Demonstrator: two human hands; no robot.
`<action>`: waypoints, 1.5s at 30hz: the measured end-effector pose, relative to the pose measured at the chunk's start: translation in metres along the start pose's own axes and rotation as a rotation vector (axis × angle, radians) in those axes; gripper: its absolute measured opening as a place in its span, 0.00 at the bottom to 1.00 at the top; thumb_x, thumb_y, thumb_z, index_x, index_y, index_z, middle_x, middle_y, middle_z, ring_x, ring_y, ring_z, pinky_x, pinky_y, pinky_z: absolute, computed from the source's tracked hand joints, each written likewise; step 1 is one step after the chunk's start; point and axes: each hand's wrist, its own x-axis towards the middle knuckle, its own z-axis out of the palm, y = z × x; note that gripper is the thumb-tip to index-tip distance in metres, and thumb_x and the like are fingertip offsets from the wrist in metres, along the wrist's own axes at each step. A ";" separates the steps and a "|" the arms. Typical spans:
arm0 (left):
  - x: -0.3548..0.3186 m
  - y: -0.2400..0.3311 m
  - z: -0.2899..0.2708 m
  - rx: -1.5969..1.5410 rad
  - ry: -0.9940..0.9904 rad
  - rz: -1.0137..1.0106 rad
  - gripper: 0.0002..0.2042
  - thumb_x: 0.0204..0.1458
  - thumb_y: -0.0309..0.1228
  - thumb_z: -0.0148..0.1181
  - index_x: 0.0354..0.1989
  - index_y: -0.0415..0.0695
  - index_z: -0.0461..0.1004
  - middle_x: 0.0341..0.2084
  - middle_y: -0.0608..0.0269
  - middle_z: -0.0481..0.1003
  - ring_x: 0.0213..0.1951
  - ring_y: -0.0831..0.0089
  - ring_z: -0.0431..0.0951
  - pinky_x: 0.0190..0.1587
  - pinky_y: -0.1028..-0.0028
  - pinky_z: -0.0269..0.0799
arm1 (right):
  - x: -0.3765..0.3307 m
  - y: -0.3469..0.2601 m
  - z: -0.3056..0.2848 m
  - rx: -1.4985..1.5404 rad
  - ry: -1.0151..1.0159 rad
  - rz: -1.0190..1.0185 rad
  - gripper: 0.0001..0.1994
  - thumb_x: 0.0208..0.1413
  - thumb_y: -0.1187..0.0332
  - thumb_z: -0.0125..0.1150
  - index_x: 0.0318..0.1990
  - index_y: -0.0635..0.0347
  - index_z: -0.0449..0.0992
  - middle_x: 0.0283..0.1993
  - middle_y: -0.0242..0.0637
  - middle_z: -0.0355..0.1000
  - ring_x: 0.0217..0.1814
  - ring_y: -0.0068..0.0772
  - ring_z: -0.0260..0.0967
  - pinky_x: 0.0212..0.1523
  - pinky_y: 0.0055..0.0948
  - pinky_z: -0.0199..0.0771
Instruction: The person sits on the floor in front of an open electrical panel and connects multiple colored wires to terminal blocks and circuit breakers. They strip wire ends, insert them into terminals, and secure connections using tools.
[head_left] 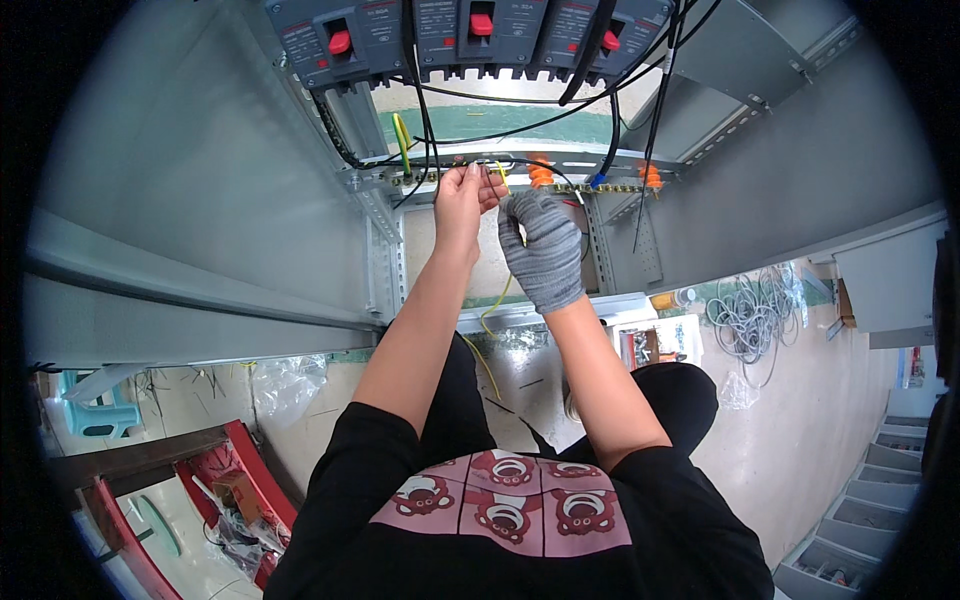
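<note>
Two hands were in, close together at the screw-studded bar (620, 188) — the bare left hand (463, 205) nearer the bar's left end, fingers bunched among thin wires; whether they pinched one, I couldn't tell. And the right hand (543, 240), in one grey glove (550, 265), was curled tight, clamped on one thin yellow wire (505, 183), with a yellow length hanging past the front edge of the cabinet (780, 180). Up at the cabinet's top edge, three breakers (445, 45) — three red toggles (481, 25)! Two orange insulators (540, 170) stood along the bar, one just beside the hands, one near its right end. One green-and-yellow wire (401, 135) rose near the left end. On the floor (800, 400), right of the cabinet, lay one heap of grey cable (745, 325); left, one blue stool (125, 412).
</note>
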 end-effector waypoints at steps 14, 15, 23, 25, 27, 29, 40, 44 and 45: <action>-0.003 0.007 0.004 -0.083 -0.053 0.022 0.11 0.62 0.32 0.41 0.43 0.36 0.64 0.38 0.51 0.74 0.38 0.68 0.78 0.40 0.74 0.73 | -0.014 0.004 -0.015 -0.019 -0.033 0.042 0.07 0.44 0.76 0.59 0.33 0.60 0.74 0.31 0.43 0.71 0.33 0.46 0.70 0.35 0.38 0.72; -0.004 0.007 0.005 -0.086 -0.049 0.032 0.10 0.62 0.31 0.41 0.43 0.36 0.64 0.37 0.51 0.74 0.37 0.68 0.78 0.40 0.74 0.73 | -0.012 0.003 -0.015 -0.025 -0.037 0.050 0.07 0.44 0.77 0.60 0.33 0.61 0.74 0.31 0.43 0.72 0.33 0.45 0.71 0.35 0.36 0.72; -0.006 0.003 0.005 -0.179 -0.040 0.033 0.08 0.61 0.29 0.41 0.44 0.39 0.55 0.38 0.47 0.73 0.37 0.66 0.78 0.39 0.75 0.74 | -0.005 0.000 -0.009 -0.038 -0.014 0.034 0.07 0.44 0.76 0.60 0.34 0.60 0.75 0.32 0.43 0.73 0.34 0.45 0.72 0.36 0.36 0.73; -0.008 0.000 0.008 -0.226 -0.018 0.022 0.08 0.60 0.29 0.41 0.43 0.39 0.55 0.38 0.47 0.73 0.38 0.66 0.78 0.38 0.76 0.74 | 0.000 0.004 -0.006 -0.108 -0.021 0.051 0.06 0.45 0.77 0.61 0.33 0.60 0.75 0.31 0.43 0.73 0.33 0.44 0.73 0.35 0.34 0.73; -0.014 0.002 0.011 -0.312 -0.001 -0.022 0.07 0.60 0.28 0.41 0.43 0.40 0.55 0.38 0.48 0.73 0.39 0.67 0.78 0.38 0.76 0.74 | 0.006 0.007 -0.004 -0.091 0.006 0.030 0.06 0.45 0.76 0.60 0.33 0.60 0.75 0.31 0.42 0.73 0.32 0.45 0.72 0.35 0.34 0.73; -0.014 -0.001 0.007 -0.444 -0.001 -0.063 0.07 0.60 0.28 0.42 0.43 0.42 0.54 0.36 0.49 0.74 0.38 0.68 0.78 0.38 0.76 0.74 | 0.013 0.001 -0.006 -0.040 0.007 0.049 0.05 0.46 0.76 0.59 0.33 0.60 0.75 0.31 0.43 0.73 0.32 0.46 0.72 0.35 0.35 0.72; -0.014 -0.009 0.012 -0.375 -0.008 -0.002 0.06 0.59 0.28 0.48 0.38 0.40 0.69 0.33 0.65 0.74 0.31 0.81 0.73 0.35 0.80 0.70 | 0.022 0.019 0.025 -0.308 -0.077 0.009 0.05 0.47 0.69 0.58 0.32 0.57 0.74 0.27 0.42 0.70 0.29 0.46 0.69 0.31 0.39 0.70; -0.010 -0.014 0.011 -0.406 -0.003 0.013 0.07 0.59 0.30 0.49 0.40 0.41 0.70 0.32 0.66 0.74 0.33 0.80 0.73 0.35 0.80 0.69 | 0.023 0.036 0.035 -0.460 -0.111 -0.147 0.07 0.42 0.67 0.60 0.31 0.54 0.74 0.29 0.39 0.70 0.32 0.43 0.68 0.35 0.41 0.68; -0.009 -0.015 0.010 -0.393 -0.008 -0.003 0.08 0.60 0.31 0.49 0.40 0.41 0.70 0.33 0.66 0.74 0.34 0.80 0.73 0.37 0.78 0.70 | 0.025 0.039 0.036 -0.423 -0.102 -0.140 0.07 0.41 0.66 0.60 0.30 0.54 0.75 0.30 0.39 0.70 0.34 0.44 0.67 0.37 0.43 0.67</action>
